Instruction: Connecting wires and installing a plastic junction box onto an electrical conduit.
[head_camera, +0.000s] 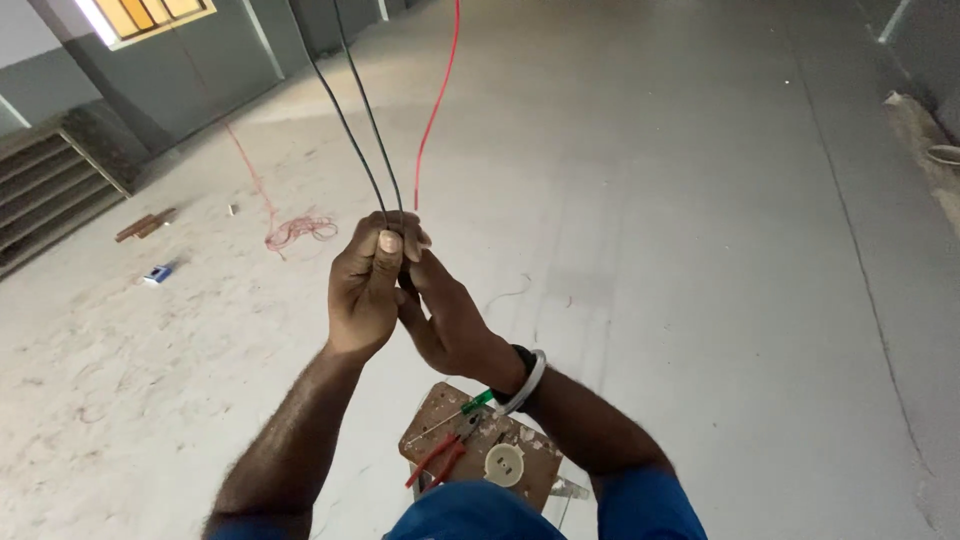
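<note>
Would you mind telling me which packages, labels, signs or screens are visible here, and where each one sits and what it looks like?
Small box: lies on the dusty floor at far left, near the steps; flat, rectangular, blue and white; too small to tell more.
No signs or screens show.

We see both forearms raised, hands pressed together at chest height. Left hand (368, 285) fisted, thumb up. Right hand (445, 315) cupped behind it, fingers probably curled.
</note>
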